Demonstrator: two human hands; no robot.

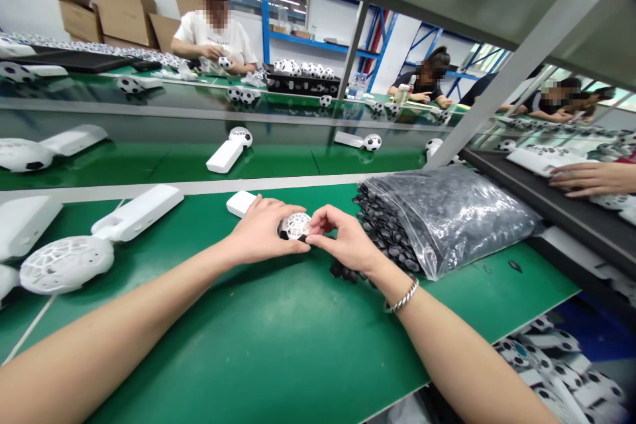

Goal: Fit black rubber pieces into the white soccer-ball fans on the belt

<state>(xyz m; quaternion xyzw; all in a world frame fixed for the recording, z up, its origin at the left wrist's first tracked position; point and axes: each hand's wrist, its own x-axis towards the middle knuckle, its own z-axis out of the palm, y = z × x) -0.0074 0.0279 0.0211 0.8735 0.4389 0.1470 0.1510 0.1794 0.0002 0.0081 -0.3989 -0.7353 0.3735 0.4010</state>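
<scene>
My left hand (263,228) is closed round a white device with a lattice, football-patterned head (297,226); its white handle (241,203) pokes out behind the hand. A black panel shows on the head's near side. Thumb and finger of my right hand (340,235) pinch together at the head's right edge; what lies between them, if anything, is too small to make out. Just right of that hand, a clear plastic bag (457,212) spills small black pieces (382,228) onto the green table. A twisted silver bracelet is on my right wrist.
More white devices with lattice heads (67,265) lie at the left. Beyond, finished-looking ones (226,149) rest on a green conveyor (288,159). A slanting metal post (517,53) stands at the right, near another person's hand (596,179). Co-workers sit across the line.
</scene>
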